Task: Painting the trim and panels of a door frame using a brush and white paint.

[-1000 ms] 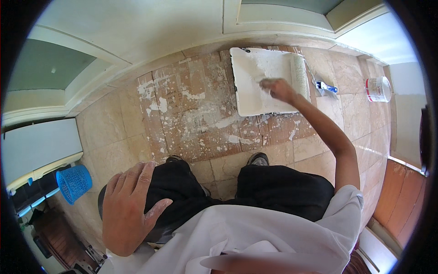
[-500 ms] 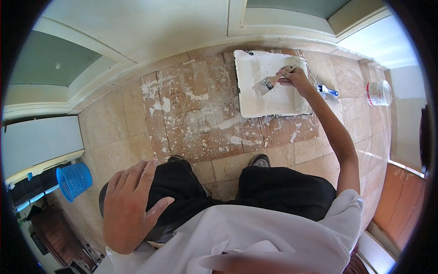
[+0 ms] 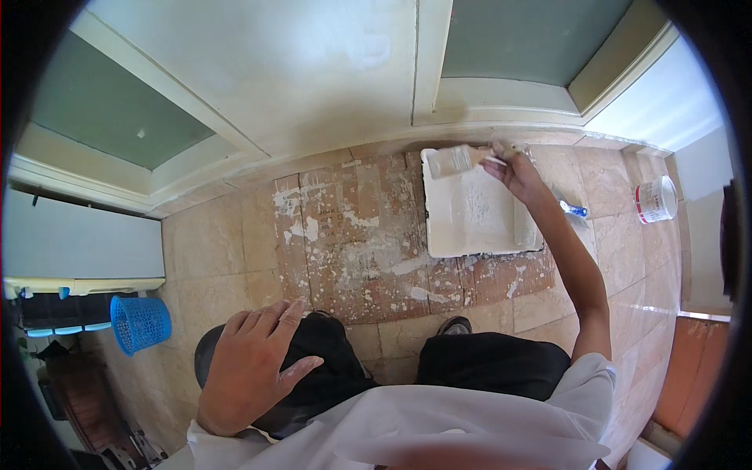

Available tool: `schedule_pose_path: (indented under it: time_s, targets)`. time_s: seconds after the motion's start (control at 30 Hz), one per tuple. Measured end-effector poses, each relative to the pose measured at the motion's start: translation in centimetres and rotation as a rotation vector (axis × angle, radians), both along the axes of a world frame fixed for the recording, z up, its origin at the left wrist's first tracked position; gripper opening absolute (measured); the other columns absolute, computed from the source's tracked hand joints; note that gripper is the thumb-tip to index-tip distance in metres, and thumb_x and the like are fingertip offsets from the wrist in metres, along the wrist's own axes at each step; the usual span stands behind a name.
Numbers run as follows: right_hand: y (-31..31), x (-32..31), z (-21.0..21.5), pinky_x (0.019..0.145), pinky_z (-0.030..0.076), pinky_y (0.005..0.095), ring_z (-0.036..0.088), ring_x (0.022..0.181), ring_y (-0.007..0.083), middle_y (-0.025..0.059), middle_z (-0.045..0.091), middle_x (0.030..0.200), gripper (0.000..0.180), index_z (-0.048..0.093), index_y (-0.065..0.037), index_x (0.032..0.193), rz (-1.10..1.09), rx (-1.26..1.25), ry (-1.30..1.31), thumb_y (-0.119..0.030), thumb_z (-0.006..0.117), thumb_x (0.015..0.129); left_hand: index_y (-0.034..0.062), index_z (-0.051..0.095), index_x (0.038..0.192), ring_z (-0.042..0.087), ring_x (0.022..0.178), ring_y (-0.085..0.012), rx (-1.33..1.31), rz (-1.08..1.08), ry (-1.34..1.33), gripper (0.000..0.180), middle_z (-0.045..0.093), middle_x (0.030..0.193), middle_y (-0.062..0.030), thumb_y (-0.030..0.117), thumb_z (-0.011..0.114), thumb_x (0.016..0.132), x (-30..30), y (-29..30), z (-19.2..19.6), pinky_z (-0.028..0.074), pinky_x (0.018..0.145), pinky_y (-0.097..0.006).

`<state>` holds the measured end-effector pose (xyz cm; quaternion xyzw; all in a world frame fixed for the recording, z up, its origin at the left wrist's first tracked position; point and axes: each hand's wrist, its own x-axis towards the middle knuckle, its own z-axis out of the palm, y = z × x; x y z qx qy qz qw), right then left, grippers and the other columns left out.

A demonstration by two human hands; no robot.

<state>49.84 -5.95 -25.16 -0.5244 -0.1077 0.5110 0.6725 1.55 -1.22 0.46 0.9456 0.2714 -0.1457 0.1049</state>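
My right hand (image 3: 513,172) is closed round the handle of a flat paintbrush (image 3: 452,160), its bristles whitish and pointing left. It holds the brush over the far edge of a white paint tray (image 3: 433,227), which has wet white paint spread across its bottom. Motion smears the brush and fingers a little. My left hand (image 3: 254,360) lies on my left knee with fingers stretched, thumb apart and nothing in it; white paint marks its fingertips. Along the tray's right side is a whitish, roller-like shape (image 3: 526,227).
Paint-spattered cardboard (image 3: 337,266) lies under the tray on the tiled floor. A blue-handled tool (image 3: 574,209) lies right of the tray, a white bucket (image 3: 656,199) farther right. At left stands a blue perforated basket (image 3: 141,323). A cream panelled door (image 3: 329,86) rises ahead.
My right hand has lifted the paintbrush from the middle of the tray toward its far edge. The view has tilted upward, showing more of the door. My left hand keeps resting on the knee.
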Motion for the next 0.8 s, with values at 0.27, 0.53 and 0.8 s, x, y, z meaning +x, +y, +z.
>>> schedule_pose_path:
  time_s: [0.27,0.53,0.8]
  targets:
    - [7.6,-3.3,11.3,0.091,0.058,0.0331,0.067,0.100,0.0285,0.0156,0.065,0.106,0.021,0.058,0.001,0.108,-0.200,0.410,0.079,-0.017,0.056,0.098,0.0018,0.050,0.133,0.058,0.108,-0.0303,-0.037,0.016,-0.010,0.065,0.060,0.120,-0.0155,0.041,0.069,0.084,0.8,0.6,-0.4,0.043,0.097,-0.040]
    - [9.2,-7.5,17.0,0.091,0.056,0.0379,0.065,0.110,0.0309,0.0163,0.065,0.119,0.021,0.066,-0.001,0.109,-0.315,0.929,-1.767,-0.003,0.062,0.089,0.0033,0.052,0.132,0.057,0.111,-0.0352,-0.071,0.073,0.012,0.068,0.059,0.125,-0.0173,0.047,0.070,0.082,0.2,0.7,-0.1,0.044,0.099,-0.042]
    - [10.9,-8.7,15.1,0.081,0.059,0.0332,0.061,0.119,0.0249,0.0053,0.065,0.121,0.025,0.068,-0.013,0.104,-0.287,0.766,-2.270,-0.008,0.065,0.079,0.0034,0.052,0.132,0.057,0.112,-0.0351,-0.081,0.059,0.014,0.069,0.059,0.127,-0.0169,0.048,0.070,0.082,0.2,1.0,-0.3,0.043,0.100,-0.042]
